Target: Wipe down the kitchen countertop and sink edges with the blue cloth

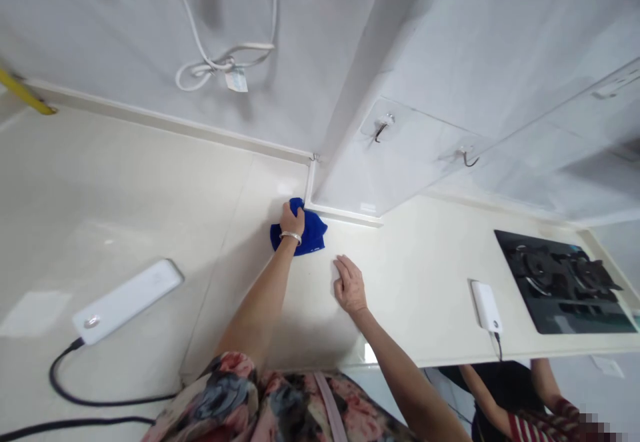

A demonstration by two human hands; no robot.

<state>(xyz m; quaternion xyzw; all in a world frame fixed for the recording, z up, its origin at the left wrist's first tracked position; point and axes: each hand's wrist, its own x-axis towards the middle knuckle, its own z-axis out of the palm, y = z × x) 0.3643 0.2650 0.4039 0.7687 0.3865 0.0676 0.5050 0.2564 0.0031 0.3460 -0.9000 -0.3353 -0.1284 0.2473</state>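
One blue cloth (314,232) lies on the surface (420,275) at 10 o'clock from the right hand (351,287), bunched in the left hand's (293,222) grasp, presumably for firm hold; the right hand, holding nothing, likely provides balance.

A kitchen, with its 2-burner hob (560,285)

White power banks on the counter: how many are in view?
2. One white power bank lies left of the left hand; the other white power bank lies between the right hand and the hob. The person's body could hide more.
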